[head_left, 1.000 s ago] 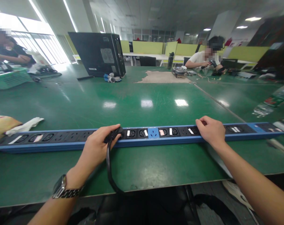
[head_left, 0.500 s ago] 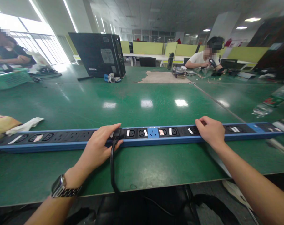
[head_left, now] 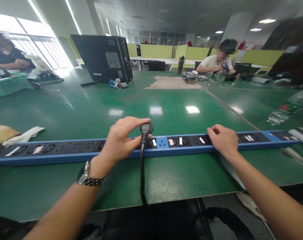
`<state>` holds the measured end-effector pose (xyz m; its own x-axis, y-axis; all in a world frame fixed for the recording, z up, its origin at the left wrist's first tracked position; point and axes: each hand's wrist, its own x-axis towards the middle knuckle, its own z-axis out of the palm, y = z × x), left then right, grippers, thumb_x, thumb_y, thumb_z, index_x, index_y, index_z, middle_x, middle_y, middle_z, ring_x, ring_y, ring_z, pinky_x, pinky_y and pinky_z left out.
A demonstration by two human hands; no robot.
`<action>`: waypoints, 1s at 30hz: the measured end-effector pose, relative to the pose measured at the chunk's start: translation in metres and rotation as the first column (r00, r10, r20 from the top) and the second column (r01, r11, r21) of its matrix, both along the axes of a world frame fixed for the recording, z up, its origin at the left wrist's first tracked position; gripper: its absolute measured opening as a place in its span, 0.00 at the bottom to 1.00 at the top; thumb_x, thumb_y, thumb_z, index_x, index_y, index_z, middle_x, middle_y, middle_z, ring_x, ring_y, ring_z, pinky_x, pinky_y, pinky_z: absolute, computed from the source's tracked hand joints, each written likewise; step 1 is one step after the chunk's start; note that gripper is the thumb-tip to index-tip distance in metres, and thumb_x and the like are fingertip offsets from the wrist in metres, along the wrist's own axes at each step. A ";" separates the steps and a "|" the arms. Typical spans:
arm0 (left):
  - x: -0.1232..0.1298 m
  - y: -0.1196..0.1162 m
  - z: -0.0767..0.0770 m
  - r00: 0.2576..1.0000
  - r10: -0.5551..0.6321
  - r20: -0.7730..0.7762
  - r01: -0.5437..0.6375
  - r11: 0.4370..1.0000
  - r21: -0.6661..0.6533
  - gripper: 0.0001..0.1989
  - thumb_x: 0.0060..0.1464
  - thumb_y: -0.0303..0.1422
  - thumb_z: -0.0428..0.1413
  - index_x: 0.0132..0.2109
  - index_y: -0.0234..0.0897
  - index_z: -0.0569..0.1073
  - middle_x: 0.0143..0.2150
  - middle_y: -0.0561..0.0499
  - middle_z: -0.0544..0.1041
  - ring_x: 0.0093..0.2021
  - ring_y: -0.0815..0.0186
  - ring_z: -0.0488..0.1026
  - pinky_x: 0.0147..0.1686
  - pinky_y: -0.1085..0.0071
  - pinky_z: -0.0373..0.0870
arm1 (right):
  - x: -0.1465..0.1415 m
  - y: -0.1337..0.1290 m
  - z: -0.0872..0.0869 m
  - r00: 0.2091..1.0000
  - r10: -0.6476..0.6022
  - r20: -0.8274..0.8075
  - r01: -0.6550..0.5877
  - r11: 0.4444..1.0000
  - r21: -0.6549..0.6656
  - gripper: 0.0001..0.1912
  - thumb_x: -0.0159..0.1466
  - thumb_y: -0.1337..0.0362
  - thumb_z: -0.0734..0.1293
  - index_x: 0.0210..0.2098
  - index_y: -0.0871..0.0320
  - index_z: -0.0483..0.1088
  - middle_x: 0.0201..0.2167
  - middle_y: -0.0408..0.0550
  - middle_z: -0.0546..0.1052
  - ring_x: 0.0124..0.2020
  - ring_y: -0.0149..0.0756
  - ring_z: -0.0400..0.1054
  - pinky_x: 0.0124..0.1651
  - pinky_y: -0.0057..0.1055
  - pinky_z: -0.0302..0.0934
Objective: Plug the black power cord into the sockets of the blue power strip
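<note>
Head: left hand (head_left: 121,138) pinches plug (head_left: 146,128), basket (head_left: 12,86) holds items (head_left: 2,72)

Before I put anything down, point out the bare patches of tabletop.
Widest: green tabletop between the blue power strip and computer tower. Smaller: nearside of the strip, between black cable and right forearm. Crowded: around the left hand, plug and right hand.

Cable (head_left: 142,173) with far end hidden, bottle (head_left: 290,106) cut off
</note>
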<state>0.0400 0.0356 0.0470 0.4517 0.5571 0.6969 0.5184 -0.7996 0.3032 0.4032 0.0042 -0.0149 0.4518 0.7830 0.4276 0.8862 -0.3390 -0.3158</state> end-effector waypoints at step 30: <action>0.054 -0.017 -0.059 0.886 0.213 -0.412 -0.259 0.964 -0.060 0.34 0.46 0.50 0.63 0.56 0.36 0.68 0.52 0.43 0.76 0.52 0.51 0.70 0.51 0.53 0.63 | -0.093 -0.051 0.017 0.592 0.384 -0.709 -0.383 0.908 0.171 0.20 0.61 0.47 0.62 0.27 0.58 0.69 0.21 0.45 0.73 0.22 0.31 0.65 0.27 0.27 0.56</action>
<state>0.0940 0.0187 -0.0122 0.5234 0.7446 0.4142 0.7831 -0.6120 0.1105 0.3104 -0.0469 0.0021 0.2705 0.9569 0.1060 0.4302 -0.0216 -0.9025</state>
